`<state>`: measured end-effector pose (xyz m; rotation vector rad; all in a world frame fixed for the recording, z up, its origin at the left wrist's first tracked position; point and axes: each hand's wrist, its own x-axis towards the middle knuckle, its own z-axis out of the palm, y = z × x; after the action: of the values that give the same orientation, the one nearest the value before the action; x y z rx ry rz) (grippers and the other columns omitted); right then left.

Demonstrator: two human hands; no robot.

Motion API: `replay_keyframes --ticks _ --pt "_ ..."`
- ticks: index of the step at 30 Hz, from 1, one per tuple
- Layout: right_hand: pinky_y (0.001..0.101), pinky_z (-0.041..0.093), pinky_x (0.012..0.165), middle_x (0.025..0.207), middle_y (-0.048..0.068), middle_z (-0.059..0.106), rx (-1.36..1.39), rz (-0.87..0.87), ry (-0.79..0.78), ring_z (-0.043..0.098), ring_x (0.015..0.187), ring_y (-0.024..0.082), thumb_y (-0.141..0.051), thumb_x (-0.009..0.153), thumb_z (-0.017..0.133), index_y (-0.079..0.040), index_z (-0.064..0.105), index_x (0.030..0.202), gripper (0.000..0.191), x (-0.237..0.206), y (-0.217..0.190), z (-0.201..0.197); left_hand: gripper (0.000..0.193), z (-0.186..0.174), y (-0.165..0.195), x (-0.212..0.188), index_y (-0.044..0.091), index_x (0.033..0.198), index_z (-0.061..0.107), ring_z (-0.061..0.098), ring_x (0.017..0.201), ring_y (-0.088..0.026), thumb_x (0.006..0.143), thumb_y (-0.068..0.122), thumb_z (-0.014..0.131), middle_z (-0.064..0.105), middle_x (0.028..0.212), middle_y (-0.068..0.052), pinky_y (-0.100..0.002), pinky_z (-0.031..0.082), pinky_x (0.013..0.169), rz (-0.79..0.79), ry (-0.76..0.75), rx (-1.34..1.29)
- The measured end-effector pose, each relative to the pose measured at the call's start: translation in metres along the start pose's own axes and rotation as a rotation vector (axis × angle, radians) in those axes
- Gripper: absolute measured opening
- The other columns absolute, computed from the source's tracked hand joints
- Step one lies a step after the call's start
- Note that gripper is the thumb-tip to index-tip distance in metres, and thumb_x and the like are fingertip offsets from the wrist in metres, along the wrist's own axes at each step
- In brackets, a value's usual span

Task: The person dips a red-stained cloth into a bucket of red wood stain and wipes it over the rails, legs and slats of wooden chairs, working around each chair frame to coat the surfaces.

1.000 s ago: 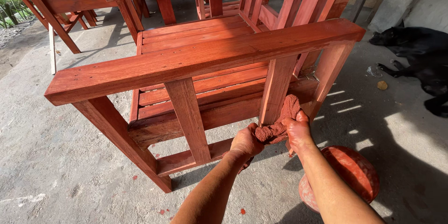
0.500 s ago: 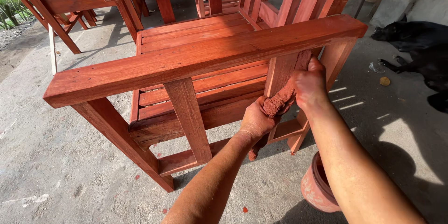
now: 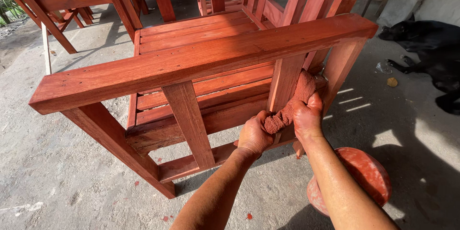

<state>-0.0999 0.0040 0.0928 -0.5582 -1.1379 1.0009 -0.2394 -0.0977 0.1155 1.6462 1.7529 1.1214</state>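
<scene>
My left hand [image 3: 253,135] and right hand [image 3: 308,118] both clench the rag [image 3: 292,104] against the chair's [image 3: 201,62] slat [image 3: 283,82]; most wood looks red already, this slat is underway

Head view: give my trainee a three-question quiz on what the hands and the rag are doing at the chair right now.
1. True or false: both hands grip the stained rag against an upright slat of the red wooden chair.
2. Which hand sits higher on the rag?
A. left hand
B. right hand
C. both level
3. Fill in: the round stain-covered container stands on the concrete floor to the person's ____ side.

Key
1. True.
2. B.
3. Right, below the right forearm.
</scene>
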Motion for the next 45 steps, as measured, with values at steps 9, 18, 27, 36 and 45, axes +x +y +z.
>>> replay_keyframes --ticks 9,18,27,36,45 --pt "0.0311 0.045 0.108 0.138 0.006 0.062 0.046 0.056 0.038 0.059 0.125 0.017 0.016 0.084 0.048 -0.003 0.055 0.135 0.055 -0.026 0.032 -0.014 0.033 0.012 -0.026 -0.007 0.016 0.110 0.066 0.068 0.108 -0.034 0.086 0.037 0.075 0.072 0.113 -0.014 -0.043 0.054 0.091 -0.108 -0.099 0.107" --pt "0.0319 0.049 0.103 0.132 0.006 0.067 -0.093 0.203 0.079 0.062 0.119 0.016 0.010 0.092 0.049 -0.002 0.057 0.129 0.040 -0.068 0.097 -0.039 0.024 0.027 -0.064 -0.016 0.018 0.110 0.067 0.067 0.108 -0.037 0.086 0.018 0.068 0.071 0.112 -0.014 -0.045 0.054 0.090 -0.157 -0.154 0.287" --pt "0.0298 0.053 0.087 0.115 0.004 0.070 -0.173 0.460 0.037 0.064 0.100 0.015 0.015 0.081 0.046 -0.004 0.063 0.125 0.051 -0.055 0.063 -0.021 0.026 0.018 -0.047 -0.018 0.018 0.114 0.066 0.069 0.107 -0.034 0.088 0.025 0.071 0.074 0.108 -0.013 -0.043 0.055 0.090 -0.216 -0.213 0.310" --pt "0.0283 0.052 0.095 0.126 0.004 0.066 -0.069 0.221 0.137 0.062 0.113 0.014 0.015 0.085 0.041 -0.006 0.056 0.128 0.050 -0.049 0.064 -0.009 0.038 0.018 -0.029 -0.009 0.024 0.120 0.065 0.069 0.106 -0.035 0.083 0.021 0.071 0.074 0.109 -0.013 -0.044 0.056 0.089 -0.184 -0.181 0.244" --pt "0.0376 0.049 0.098 0.125 0.012 0.069 -0.681 0.473 -0.031 0.064 0.115 0.025 0.005 0.078 0.054 -0.004 0.055 0.133 0.055 -0.100 0.151 -0.066 0.035 0.045 -0.096 -0.020 0.022 0.115 0.069 0.068 0.109 -0.035 0.080 0.020 0.072 0.073 0.111 -0.012 -0.042 0.056 0.091 -0.195 -0.225 0.339"
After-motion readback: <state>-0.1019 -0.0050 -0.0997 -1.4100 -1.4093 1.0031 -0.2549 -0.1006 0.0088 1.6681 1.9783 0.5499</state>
